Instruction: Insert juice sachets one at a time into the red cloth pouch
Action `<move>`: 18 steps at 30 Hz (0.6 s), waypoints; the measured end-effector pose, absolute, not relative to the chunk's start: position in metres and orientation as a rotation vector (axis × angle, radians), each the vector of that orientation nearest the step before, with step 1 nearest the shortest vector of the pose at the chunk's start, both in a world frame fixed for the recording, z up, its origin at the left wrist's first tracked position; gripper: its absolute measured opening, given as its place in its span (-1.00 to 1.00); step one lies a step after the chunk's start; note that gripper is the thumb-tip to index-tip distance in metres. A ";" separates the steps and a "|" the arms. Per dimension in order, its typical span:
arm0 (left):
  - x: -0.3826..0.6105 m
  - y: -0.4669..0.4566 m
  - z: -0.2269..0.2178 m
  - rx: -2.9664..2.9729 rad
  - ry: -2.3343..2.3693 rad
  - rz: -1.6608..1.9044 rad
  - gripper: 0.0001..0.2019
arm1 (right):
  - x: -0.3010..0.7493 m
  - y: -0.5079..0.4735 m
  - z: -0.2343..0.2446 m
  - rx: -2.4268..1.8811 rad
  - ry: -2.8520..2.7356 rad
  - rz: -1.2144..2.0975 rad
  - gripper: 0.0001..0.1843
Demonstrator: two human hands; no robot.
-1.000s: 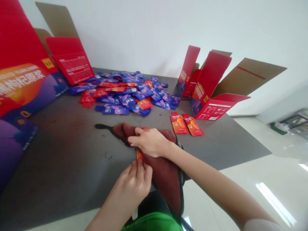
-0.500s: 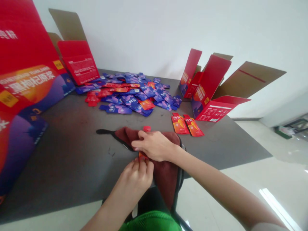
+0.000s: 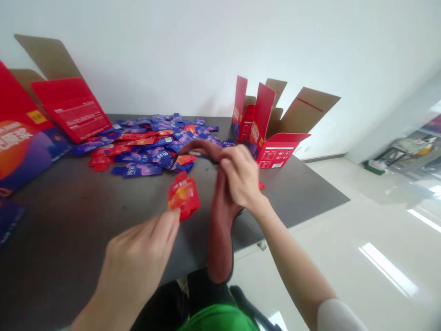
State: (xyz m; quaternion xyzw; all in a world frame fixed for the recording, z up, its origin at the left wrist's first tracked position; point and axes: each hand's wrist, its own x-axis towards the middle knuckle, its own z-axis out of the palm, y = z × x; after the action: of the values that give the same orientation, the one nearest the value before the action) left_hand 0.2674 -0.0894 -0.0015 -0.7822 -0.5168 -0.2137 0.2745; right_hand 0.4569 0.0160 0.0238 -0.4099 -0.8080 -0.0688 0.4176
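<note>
sachet [image 3: 183, 196] between left fingers [image 3: 165, 225], cloth [image 3: 220, 234] in right hand [image 3: 241, 177]

The room is bright and evenly lit, and the white wall [image 3: 206, 55] looks almost washed out. Long pale streaks of glare, probably from ceiling lights, shine on the glossy floor [image 3: 382, 266]. Shadows stay soft, and the dark table [image 3: 303, 193] shows only a dull sheen. My left hand [image 3: 138, 257], closest to the lens, is soft with blur, and the red packet [image 3: 183, 195] beside my fingers looks slightly smeared. The brown cloth [image 3: 220, 239] below my right hand [image 3: 241, 177] turns murky. The wide lens bends straight edges, worst toward the corners.
</note>
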 end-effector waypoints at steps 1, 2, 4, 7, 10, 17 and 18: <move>0.271 -0.084 0.009 -2.047 -1.385 -0.607 -0.86 | 0.482 0.003 0.031 -1.045 -1.839 -0.233 -0.71; 0.278 -0.078 0.020 -2.007 -1.387 -0.635 -0.86 | 0.507 -0.010 0.035 -1.041 -1.657 -0.329 -0.75; 0.300 -0.060 0.036 -1.990 -1.420 -0.640 -0.82 | 0.554 -0.033 0.036 -0.988 -1.389 -0.555 -0.79; 0.351 -0.027 0.043 -2.120 -1.450 -0.515 -0.78 | 0.609 -0.063 0.023 -1.019 -1.194 -0.845 -0.84; 0.405 0.005 0.028 -2.283 -1.429 -0.357 -0.78 | 0.644 -0.087 0.005 -1.121 -1.116 -1.076 -0.87; 0.461 0.048 -0.017 -2.448 -1.487 -0.051 -0.77 | 0.664 -0.115 -0.014 -1.229 -1.106 -1.249 -0.93; 0.461 0.050 -0.019 -2.469 -1.482 -0.019 -0.76 | 0.664 -0.116 -0.015 -1.251 -1.121 -1.232 -0.92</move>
State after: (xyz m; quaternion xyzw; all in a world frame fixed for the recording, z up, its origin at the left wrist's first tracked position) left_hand 0.4614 0.0498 -0.0191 -0.8501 -0.5102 -0.0067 0.1307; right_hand 0.6637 -0.1160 -0.0150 -0.5185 -0.4645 -0.5106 0.5046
